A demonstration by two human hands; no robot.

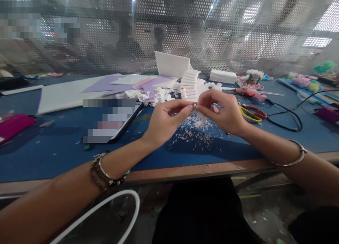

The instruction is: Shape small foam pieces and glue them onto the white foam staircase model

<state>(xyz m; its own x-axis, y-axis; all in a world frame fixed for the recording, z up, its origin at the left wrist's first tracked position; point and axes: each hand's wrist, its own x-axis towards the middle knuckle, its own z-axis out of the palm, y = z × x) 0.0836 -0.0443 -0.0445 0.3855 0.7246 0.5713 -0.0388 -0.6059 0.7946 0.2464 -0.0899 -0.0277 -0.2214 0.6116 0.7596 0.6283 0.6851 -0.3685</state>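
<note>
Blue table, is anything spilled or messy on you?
Yes, it looks messy: tiny pale shavings lie scattered loose on the blue table, around and below the left hand and right hand. Crumpled white scraps lie farther back, unlike the flat purple sheets.

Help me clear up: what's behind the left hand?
Beyond the left hand, white scraps lie on the blue table. Whatever the hand covers can't be seen.

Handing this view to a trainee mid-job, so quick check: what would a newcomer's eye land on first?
Probably the left hand and right hand, fingertips meeting at a small white piece near the middle, above pale shavings on the blue tabletop. Next, the magenta object at the left edge and the white panel standing behind the hands.
</note>
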